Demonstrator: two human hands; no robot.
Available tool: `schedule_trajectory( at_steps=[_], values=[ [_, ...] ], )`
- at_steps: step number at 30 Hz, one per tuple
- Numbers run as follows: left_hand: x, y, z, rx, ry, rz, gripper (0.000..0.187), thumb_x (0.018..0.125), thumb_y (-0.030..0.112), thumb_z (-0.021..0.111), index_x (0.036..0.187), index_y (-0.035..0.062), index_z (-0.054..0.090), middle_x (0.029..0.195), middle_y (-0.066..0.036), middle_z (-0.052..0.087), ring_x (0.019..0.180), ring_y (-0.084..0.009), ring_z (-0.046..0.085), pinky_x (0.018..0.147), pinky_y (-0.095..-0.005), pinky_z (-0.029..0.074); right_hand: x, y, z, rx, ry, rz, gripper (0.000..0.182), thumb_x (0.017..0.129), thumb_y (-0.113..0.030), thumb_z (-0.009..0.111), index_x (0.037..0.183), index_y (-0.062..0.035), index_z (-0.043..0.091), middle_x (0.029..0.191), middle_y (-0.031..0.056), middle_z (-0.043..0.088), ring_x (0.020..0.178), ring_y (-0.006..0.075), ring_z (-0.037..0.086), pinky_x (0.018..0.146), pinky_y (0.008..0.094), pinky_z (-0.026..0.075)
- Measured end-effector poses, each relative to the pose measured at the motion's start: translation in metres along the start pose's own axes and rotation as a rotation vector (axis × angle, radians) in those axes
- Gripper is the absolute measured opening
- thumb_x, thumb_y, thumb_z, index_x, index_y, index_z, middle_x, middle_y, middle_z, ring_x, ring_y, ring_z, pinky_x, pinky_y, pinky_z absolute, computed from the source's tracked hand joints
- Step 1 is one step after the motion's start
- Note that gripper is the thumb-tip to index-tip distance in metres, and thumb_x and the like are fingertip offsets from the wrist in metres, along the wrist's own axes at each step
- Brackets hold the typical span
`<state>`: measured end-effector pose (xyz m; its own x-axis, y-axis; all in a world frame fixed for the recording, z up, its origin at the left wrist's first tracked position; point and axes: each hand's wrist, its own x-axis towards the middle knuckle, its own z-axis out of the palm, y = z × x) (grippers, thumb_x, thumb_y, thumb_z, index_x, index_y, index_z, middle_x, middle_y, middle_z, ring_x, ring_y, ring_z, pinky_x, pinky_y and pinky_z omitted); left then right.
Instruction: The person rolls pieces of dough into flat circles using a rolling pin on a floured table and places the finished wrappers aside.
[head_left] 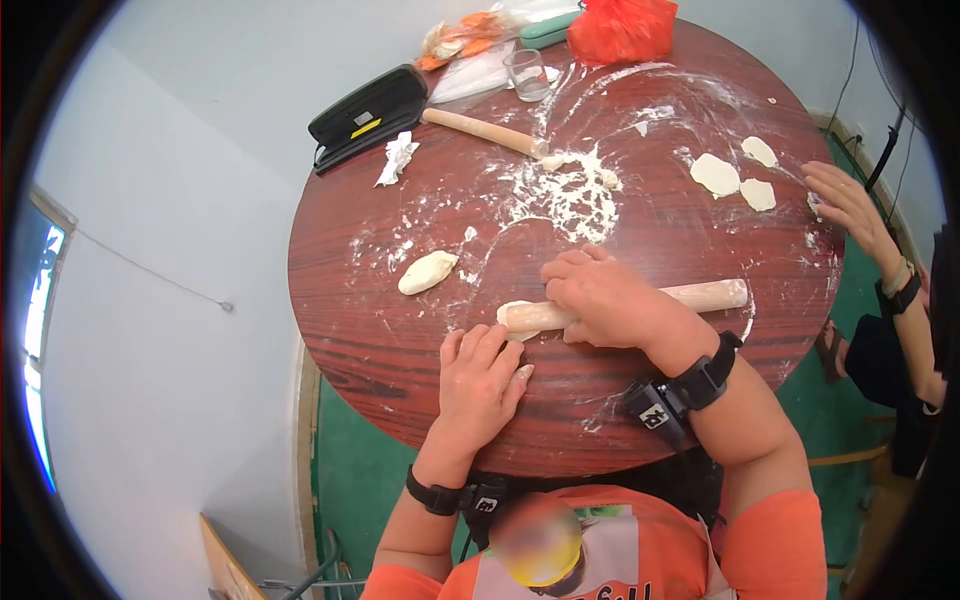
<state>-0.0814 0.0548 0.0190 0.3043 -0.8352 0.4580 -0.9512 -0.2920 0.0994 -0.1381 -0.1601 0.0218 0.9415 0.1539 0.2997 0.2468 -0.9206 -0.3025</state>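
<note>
While the pin (715,296) is gripped by the right hand (608,302), the dough (518,334) is covered by its left end; the left hand (480,387) is set beside that end, hold unclear; fingertips could be nipped by crooked rolling.

- The flour patch (575,205) lies on a round table (350,320).
- Nearer the person than the patch, the right hand (605,298) lies over a rolling pin (710,296).
- The left hand (480,385) is at that pin's left end, seemingly touching the dough round (512,310) under it.
- Left of the patch sits a dough lump (428,272).
- Beyond the patch, leftward: a second pin (485,132).
- Right of the patch: three flat wrappers (715,175), then a co-worker's hand (850,205).
</note>
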Motion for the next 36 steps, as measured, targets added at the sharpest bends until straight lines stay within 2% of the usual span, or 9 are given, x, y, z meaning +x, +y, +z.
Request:
schedule_trajectory(
  at_steps=[5, 13, 15, 17, 18, 22, 29, 33, 36],
  values=[
    [-0.002, 0.003, -0.002, -0.077, 0.006, 0.043, 0.03, 0.069, 0.012, 0.072, 0.096, 0.0035, 0.062, 0.104, -0.009, 0.06, 0.097, -0.0265, 0.056, 0.09, -0.0423, 0.036, 0.004, 0.002, -0.014, 0.03, -0.017, 0.148, 0.023, 0.068, -0.015, 0.071, 0.082, -0.0019, 0.058, 0.096, 0.0106, 0.058, 0.095, 0.0311, 0.056, 0.085, 0.0409, 0.043],
    [-0.004, -0.002, -0.009, -0.189, 0.194, 0.013, 0.025, 0.068, 0.004, 0.07, 0.092, 0.0022, 0.063, 0.088, -0.009, 0.064, 0.081, -0.0246, 0.06, 0.086, -0.0407, 0.039, 0.003, -0.017, -0.013, 0.093, 0.003, -0.049, 0.02, 0.071, -0.014, 0.069, 0.082, -0.0022, 0.057, 0.101, 0.0109, 0.057, 0.1, 0.0305, 0.055, 0.089, 0.0414, 0.042],
    [-0.006, -0.005, -0.01, -0.227, 0.327, -0.042, 0.023, 0.068, 0.0, 0.067, 0.091, 0.0015, 0.063, 0.085, -0.01, 0.064, 0.078, -0.0241, 0.06, 0.084, -0.0401, 0.041, 0.002, -0.026, -0.007, 0.012, -0.149, -0.055, 0.032, 0.075, -0.02, 0.067, 0.101, -0.0051, 0.058, 0.12, 0.012, 0.052, 0.115, 0.0308, 0.048, 0.097, 0.044, 0.038],
    [-0.008, -0.008, -0.011, -0.246, 0.345, -0.055, 0.025, 0.067, -0.001, 0.067, 0.092, 0.001, 0.062, 0.086, -0.011, 0.064, 0.078, -0.0243, 0.06, 0.083, -0.0397, 0.042, 0.002, -0.028, 0.014, -0.1, 0.061, -0.009, 0.048, 0.081, -0.028, 0.063, 0.123, -0.0076, 0.052, 0.129, 0.0138, 0.046, 0.124, 0.0318, 0.04, 0.101, 0.0505, 0.034],
    [-0.008, -0.008, -0.01, -0.249, 0.354, -0.048, 0.026, 0.067, -0.001, 0.067, 0.093, 0.001, 0.062, 0.086, -0.011, 0.064, 0.078, -0.0247, 0.06, 0.084, -0.0398, 0.042, 0.012, -0.025, 0.011, -0.175, -0.061, 0.052, 0.06, 0.086, -0.036, 0.057, 0.137, -0.0112, 0.037, 0.139, 0.0154, 0.037, 0.13, 0.0336, 0.032, 0.105, 0.0547, 0.029],
    [-0.006, -0.007, -0.009, -0.283, 0.292, -0.02, 0.029, 0.066, 0.0, 0.069, 0.094, 0.001, 0.062, 0.089, -0.011, 0.064, 0.081, -0.0259, 0.06, 0.084, -0.0405, 0.042, 0.038, -0.012, 0.016, -0.262, 0.025, 0.322, 0.063, 0.091, -0.046, 0.044, 0.142, -0.0116, 0.032, 0.145, 0.0154, 0.031, 0.135, 0.0339, 0.028, 0.108, 0.0546, 0.023],
    [-0.006, -0.006, -0.009, -0.27, 0.21, 0.003, 0.03, 0.065, 0.003, 0.071, 0.094, 0.0012, 0.062, 0.091, -0.011, 0.063, 0.083, -0.0277, 0.059, 0.084, -0.0404, 0.041, 0.021, -0.022, 0.023, -0.252, 0.011, 0.21, 0.063, 0.087, -0.046, 0.051, 0.137, -0.0099, 0.036, 0.142, 0.015, 0.035, 0.13, 0.0322, 0.034, 0.105, 0.0531, 0.027],
    [-0.005, -0.006, -0.007, -0.252, 0.197, 0.025, 0.03, 0.066, 0.004, 0.071, 0.094, 0.0014, 0.061, 0.093, -0.011, 0.063, 0.085, -0.0282, 0.059, 0.084, -0.04, 0.041, 0.035, -0.009, 0.018, -0.212, 0.231, 0.238, 0.057, 0.083, -0.04, 0.06, 0.127, -0.0079, 0.044, 0.131, 0.0128, 0.044, 0.122, 0.0321, 0.041, 0.1, 0.0517, 0.032],
    [-0.005, -0.003, -0.005, -0.245, 0.163, 0.03, 0.033, 0.066, 0.005, 0.072, 0.097, 0.0014, 0.061, 0.096, -0.012, 0.062, 0.09, -0.0288, 0.058, 0.086, -0.0409, 0.04, 0.014, -0.004, 0.005, 0.007, 0.132, 0.091, 0.044, 0.077, -0.031, 0.068, 0.111, -0.0047, 0.055, 0.121, 0.0121, 0.05, 0.118, 0.0292, 0.045, 0.097, 0.0454, 0.036]
  ],
)
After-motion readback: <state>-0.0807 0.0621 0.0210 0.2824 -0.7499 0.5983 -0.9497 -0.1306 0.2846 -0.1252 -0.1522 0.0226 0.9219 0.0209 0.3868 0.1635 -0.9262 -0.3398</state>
